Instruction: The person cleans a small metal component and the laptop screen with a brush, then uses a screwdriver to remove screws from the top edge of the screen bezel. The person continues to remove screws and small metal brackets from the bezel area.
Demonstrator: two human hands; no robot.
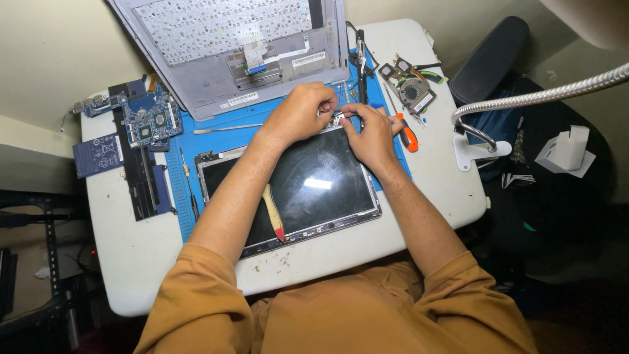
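On the blue rubber work mat (196,141) that covers the middle of the white rounded table (144,262), a flat dark laptop screen panel in a thin grey frame (308,187) lies face up, square to the person, so its far edge comes within easy reach of both arms. Both hands meet at that far edge, near its right corner. The left hand (301,113) is curled over, fingertips pinched on a small silver metal hinge bracket (337,118) that sits at the panel's rim. The right hand (373,134) closes on the same bracket from the other side, thumb and forefinger pressed to it; whether it also grips a tool I cannot tell.

Across the panel's near half rests a pale wooden-handled brush with a red tip (274,213), laid down just beside the left forearm, within reach. An orange-handled screwdriver (406,136) lies just right of the right hand, half on the mat's right edge.

Toward the far edge of the table a grey laptop upper case with its keyboard underside showing (242,46) is propped up and tilted away. At the left edge lie a blue circuit board (151,118) and a long black strip-shaped part (141,177); at the far right corner sits a small black cooling fan (413,92). A flexible metal lamp neck (537,97) arches in from the right.
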